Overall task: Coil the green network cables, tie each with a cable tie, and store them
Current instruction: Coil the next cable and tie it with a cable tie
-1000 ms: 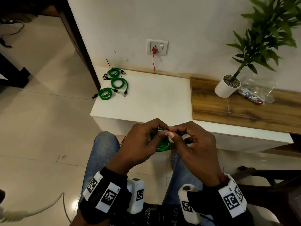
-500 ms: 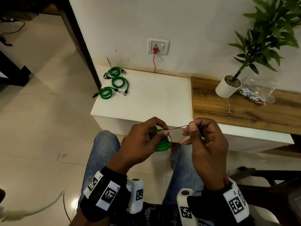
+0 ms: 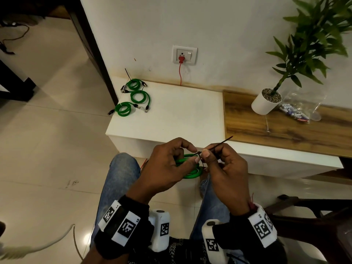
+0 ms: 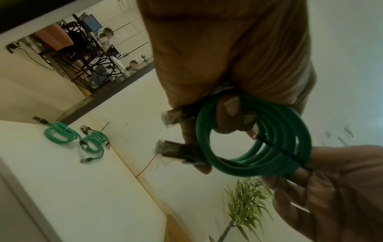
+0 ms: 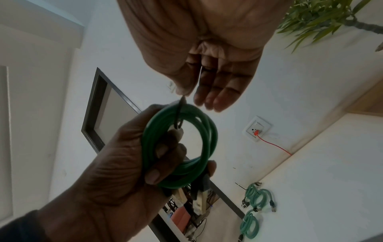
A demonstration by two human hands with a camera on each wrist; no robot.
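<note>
My left hand [image 3: 177, 161] grips a coiled green network cable [image 3: 192, 173] above my lap, fingers curled through the loop [image 4: 254, 139]. A thin black cable tie [image 3: 219, 146] wraps the coil [image 5: 180, 145], and its tail points up and right. My right hand [image 3: 211, 157] pinches the tie between thumb and forefinger right beside the coil [image 5: 182, 96]. Both black-booted plugs [image 4: 178, 150] stick out past my left fingers. Three tied green coils [image 3: 135, 98] lie on the white table's far left corner.
The white table [image 3: 181, 119] stands against the wall, joined on the right by a wooden top [image 3: 285, 126]. A potted plant [image 3: 266, 101] and a clear bag of small parts [image 3: 297, 111] sit there. A red cord [image 3: 180, 73] hangs from the wall socket.
My right hand had pulled away to the right, drawing the tie out. It is back against the coil now, and the tie's tail sticks out past my fingers.
</note>
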